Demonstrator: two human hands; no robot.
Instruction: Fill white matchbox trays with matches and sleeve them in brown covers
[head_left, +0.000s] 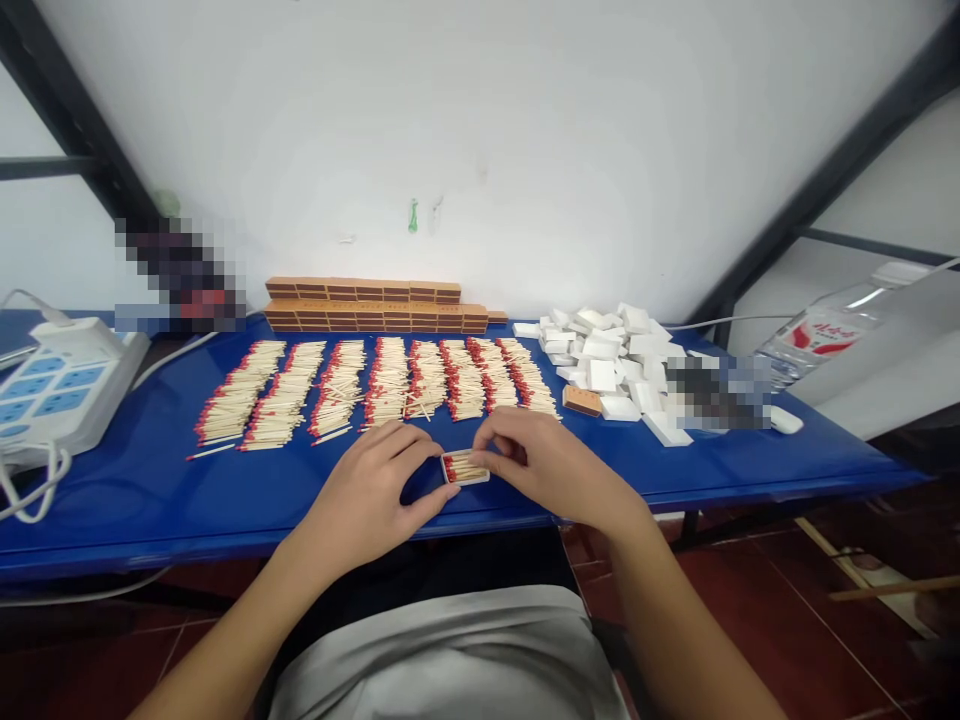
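Note:
A small white matchbox tray (pixel 466 481) filled with red-tipped matches (pixel 463 465) lies near the table's front edge. My left hand (pixel 382 485) grips the tray's left end between thumb and forefinger. At the right end, the fingers of my right hand (pixel 532 455) are pinched on the plain ends of the matches; their tips partly hide what they grip. Beyond both hands, several piles of loose matches (pixel 386 375) stretch in rows, heads mostly to the left. To the right are a heap of white matchbox trays (pixel 600 347) and one brown matchbox (pixel 581 401).
Stacked brown matchboxes (pixel 375 316) line the wall at the back of the blue table (pixel 300 500). A white power strip (pixel 67 390) with cables sits at left. On the right are a clear plastic bottle (pixel 821 325) and a white mouse (pixel 785 420).

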